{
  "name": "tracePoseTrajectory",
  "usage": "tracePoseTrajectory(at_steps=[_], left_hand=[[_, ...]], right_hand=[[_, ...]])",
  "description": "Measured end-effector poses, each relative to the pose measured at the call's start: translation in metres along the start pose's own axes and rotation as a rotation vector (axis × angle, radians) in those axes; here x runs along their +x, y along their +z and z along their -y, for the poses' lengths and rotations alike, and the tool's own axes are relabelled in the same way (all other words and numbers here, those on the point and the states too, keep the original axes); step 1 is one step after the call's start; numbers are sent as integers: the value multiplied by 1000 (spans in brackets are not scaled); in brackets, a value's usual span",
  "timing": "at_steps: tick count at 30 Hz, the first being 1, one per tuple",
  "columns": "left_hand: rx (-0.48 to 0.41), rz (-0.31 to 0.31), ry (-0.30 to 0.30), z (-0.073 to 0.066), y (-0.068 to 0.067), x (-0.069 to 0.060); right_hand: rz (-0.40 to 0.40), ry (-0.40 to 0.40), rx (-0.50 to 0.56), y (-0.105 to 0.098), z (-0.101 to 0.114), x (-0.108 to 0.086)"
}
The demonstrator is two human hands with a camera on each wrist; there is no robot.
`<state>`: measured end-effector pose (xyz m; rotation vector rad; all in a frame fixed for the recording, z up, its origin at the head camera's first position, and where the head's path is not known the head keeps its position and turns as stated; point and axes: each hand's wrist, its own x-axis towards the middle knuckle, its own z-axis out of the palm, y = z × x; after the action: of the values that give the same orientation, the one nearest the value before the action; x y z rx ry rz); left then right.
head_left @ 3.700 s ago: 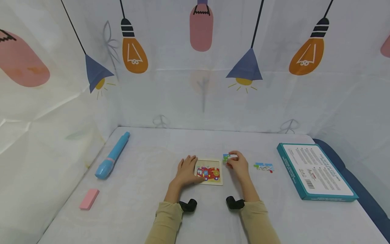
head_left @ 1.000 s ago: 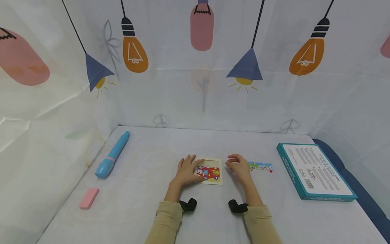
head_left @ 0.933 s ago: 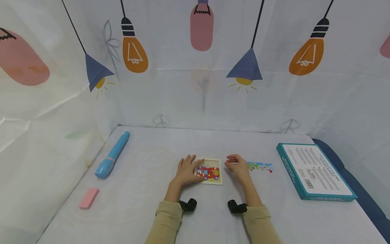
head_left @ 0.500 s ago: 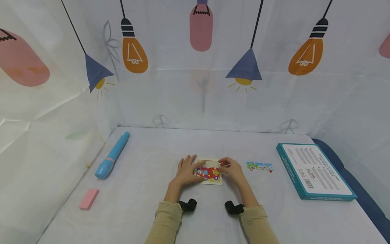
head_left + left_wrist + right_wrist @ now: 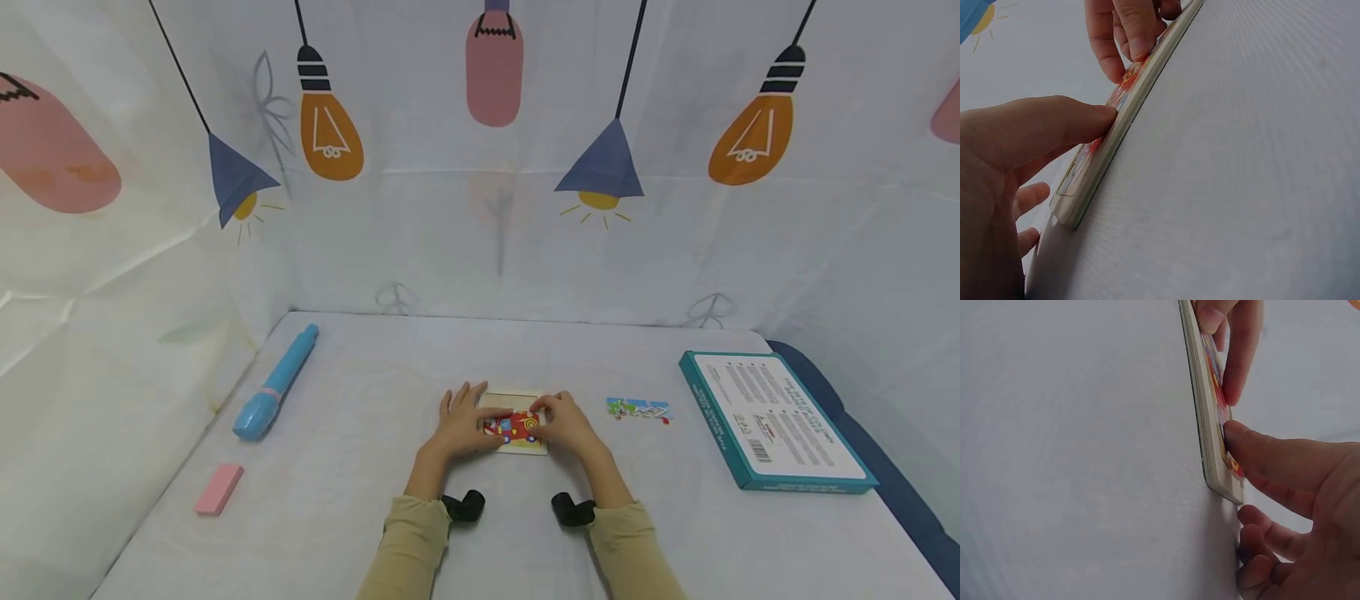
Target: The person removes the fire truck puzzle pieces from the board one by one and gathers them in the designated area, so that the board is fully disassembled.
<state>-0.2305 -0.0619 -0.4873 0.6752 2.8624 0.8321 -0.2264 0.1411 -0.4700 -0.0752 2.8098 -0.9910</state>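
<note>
A small wooden-framed jigsaw puzzle (image 5: 524, 448) with a red fire truck picture lies on the table; the tray's upper strip is bare wood. My left hand (image 5: 456, 421) holds it at its left side, thumb on the lower part and index finger across the top of the picture. On the right side, my right hand (image 5: 566, 425) pinches at a puzzle piece (image 5: 1235, 467) with thumb and index finger, the other fingers curled beside the frame. Both thumbs press the picture's near edge in the wrist views. Joined loose pieces (image 5: 640, 409) lie to the right.
A teal-edged box (image 5: 776, 421) with printed text lies at the right. At the left are a blue pen-shaped device (image 5: 277, 383) and a pink block (image 5: 220, 489). White patterned curtains (image 5: 427, 233) surround the white table (image 5: 360, 367).
My right hand first set its piece against the loose pieces at the right, then moved left onto the puzzle. My left index finger came down towards the picture.
</note>
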Motion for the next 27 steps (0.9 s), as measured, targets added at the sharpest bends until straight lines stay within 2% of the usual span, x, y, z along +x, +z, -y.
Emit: tracePoseTrajectory(at_steps=[8, 19, 27], left_hand=[[16, 1, -6, 2, 3, 0], [21, 4, -20, 2, 2, 2], [23, 6, -26, 1, 2, 2]], right_hand=[[-24, -56, 115, -1, 1, -2], [-15, 7, 301, -5, -2, -2], [-44, 37, 422, -12, -8, -2]])
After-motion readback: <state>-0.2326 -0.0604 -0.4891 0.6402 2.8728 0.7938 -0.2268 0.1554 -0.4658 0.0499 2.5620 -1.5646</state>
